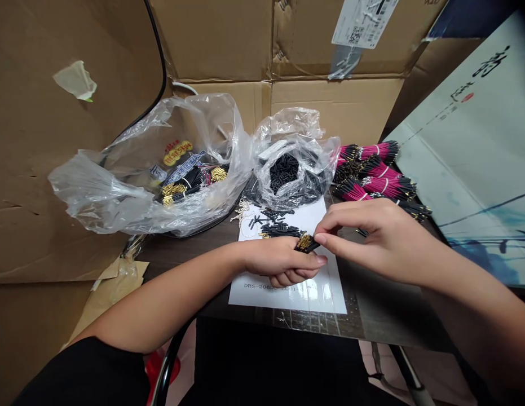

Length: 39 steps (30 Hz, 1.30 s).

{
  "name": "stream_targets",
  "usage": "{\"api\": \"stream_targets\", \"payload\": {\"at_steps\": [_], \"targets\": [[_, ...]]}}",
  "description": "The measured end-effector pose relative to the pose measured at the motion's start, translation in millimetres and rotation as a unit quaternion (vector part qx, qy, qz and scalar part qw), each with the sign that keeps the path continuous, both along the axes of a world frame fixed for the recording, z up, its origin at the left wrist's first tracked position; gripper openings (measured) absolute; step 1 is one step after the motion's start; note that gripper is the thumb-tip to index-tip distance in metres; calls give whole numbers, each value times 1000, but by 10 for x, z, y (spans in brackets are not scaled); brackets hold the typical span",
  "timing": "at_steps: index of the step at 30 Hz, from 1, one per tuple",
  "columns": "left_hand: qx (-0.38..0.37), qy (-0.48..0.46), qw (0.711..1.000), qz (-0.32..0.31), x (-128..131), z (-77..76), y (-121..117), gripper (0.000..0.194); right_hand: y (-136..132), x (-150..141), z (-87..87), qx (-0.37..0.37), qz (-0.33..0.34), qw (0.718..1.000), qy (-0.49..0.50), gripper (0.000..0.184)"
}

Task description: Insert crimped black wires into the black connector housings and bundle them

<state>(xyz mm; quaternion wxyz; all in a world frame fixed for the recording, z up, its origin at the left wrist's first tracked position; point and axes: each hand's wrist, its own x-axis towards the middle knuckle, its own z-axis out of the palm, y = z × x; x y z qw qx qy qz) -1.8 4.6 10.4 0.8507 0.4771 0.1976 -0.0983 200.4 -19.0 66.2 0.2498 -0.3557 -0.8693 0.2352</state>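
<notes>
My left hand (287,262) is closed around a bundle of black wires with gold pin ends (305,243), which stick out at the top of the fist. Thumb and forefinger of my right hand (372,234) pinch together at the right edge of that bundle; what exactly lies between them is too small to make out. Just behind the left fist, a pile of short black tubes (281,230) rests on a white printed sheet (287,299). The wires' lower ends are hidden by my left hand.
A clear bag of black tubes (284,172) stands open behind the sheet. To its left sits a large plastic bag (97,192) with gold-tipped wire bundles. Pink-and-black wire bundles (384,186) are stacked at the right, beside a leaning printed board (477,141). Cardboard (220,45) walls the back.
</notes>
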Motion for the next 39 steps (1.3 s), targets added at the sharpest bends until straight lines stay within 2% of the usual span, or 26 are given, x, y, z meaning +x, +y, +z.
{"api": "stream_targets", "payload": {"at_steps": [4, 7, 9, 11, 13, 16, 18, 20, 23, 29, 39], "targets": [[-17, -2, 1000, 13, 3, 19, 14, 54, -38, 6, -128, 47, -24, 998, 27, 10], [-27, 3, 999, 37, 22, 5, 12, 54, -102, 16, -283, 152, -58, 986, 39, 24], [-24, -9, 998, 60, 47, -32, 2, 54, -148, 10, -414, 229, -81, 968, 54, 55], [-9, -42, 995, 93, 73, -77, -11, 53, -186, -14, -554, 289, -65, 953, 59, 91], [16, -84, 986, 141, 89, -111, -22, 51, -211, -55, -679, 313, -42, 948, 44, 108], [98, -77, 977, 172, 89, -112, -29, 47, -229, -112, -802, 312, -37, 949, 14, 107], [165, -36, 971, 170, 85, -94, -29, 43, -229, -129, -837, 315, -42, 948, 10, 103], [198, -20, 965, 172, 86, -82, -29, 37, -223, -130, -849, 320, -44, 946, 11, 101], [205, -46, 958, 195, 95, -101, -32, 30, -212, -123, -858, 325, -48, 944, 10, 101], [215, -7, 950, 225, 72, -172, -30, 38, -203, -145, -887, 331, -52, 942, 4, 108], [183, -23, 968, 170, 71, -160, -3, 25, -163, -159, -914, 319, -38, 947, -5, 107]]}}
